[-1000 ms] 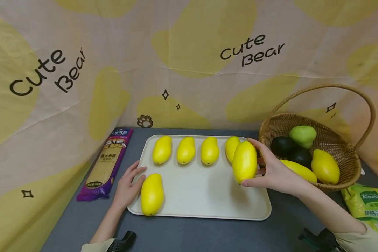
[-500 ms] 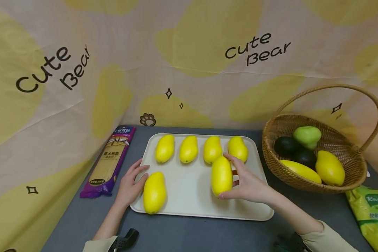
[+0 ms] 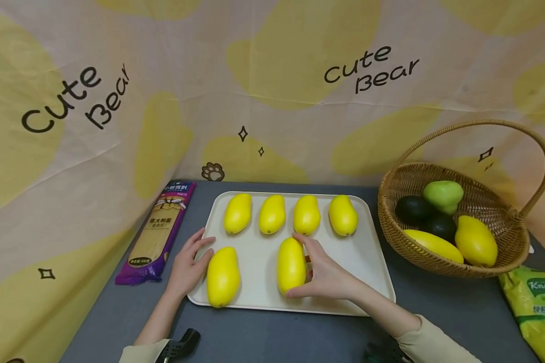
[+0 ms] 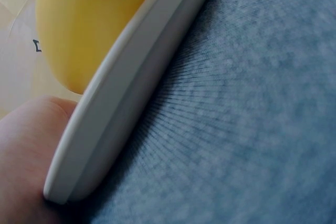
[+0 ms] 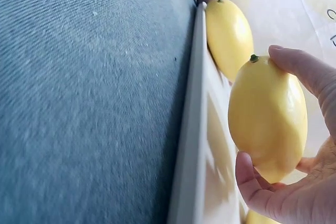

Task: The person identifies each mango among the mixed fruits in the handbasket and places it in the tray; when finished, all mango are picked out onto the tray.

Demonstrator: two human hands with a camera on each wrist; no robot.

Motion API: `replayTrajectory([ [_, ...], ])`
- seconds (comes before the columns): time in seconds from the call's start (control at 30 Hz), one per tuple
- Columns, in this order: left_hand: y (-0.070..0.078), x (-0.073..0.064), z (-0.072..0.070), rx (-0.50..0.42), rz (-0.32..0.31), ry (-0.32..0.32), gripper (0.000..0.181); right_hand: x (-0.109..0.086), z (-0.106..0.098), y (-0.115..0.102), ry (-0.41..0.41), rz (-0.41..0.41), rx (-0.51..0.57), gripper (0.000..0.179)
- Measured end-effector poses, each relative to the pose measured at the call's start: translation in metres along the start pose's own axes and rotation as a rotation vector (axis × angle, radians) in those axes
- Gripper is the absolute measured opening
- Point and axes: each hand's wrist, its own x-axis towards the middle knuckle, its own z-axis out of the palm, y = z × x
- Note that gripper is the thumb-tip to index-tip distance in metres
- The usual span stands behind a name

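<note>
Over the front middle of the white tray, my right hand holds a yellow mango between thumb and fingertips. The right wrist view shows this mango gripped at both ends, its small green stem visible, seemingly just above the tray. My left hand rests at the tray's left edge, fingers extended over the rim, thumb beside another mango at the front left. Along the back of the tray lies a row of mangoes. The left wrist view has the tray rim close up.
A wicker basket with a tall handle stands at the right, holding a green fruit, dark avocados and yellow mangoes. A purple pasta packet lies left of the tray. A yellow-green Knorr bag sits at the right edge.
My right hand has carried the mango leftward and toward the front, from the tray's right side to its middle, uncovering the back-right mango. The left hand stays at the tray edge.
</note>
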Motion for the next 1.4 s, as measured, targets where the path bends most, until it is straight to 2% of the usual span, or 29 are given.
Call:
replayTrajectory([
  [0.53,0.002,-0.001,0.0,-0.02,0.016,-0.004,0.029,0.012,0.028,-0.005,-0.025,-0.079,-0.082,0.116],
  [1.4,0.004,-0.001,-0.003,-0.022,-0.02,-0.027,0.031,0.01,0.038,-0.008,-0.06,-0.091,-0.13,0.113],
])
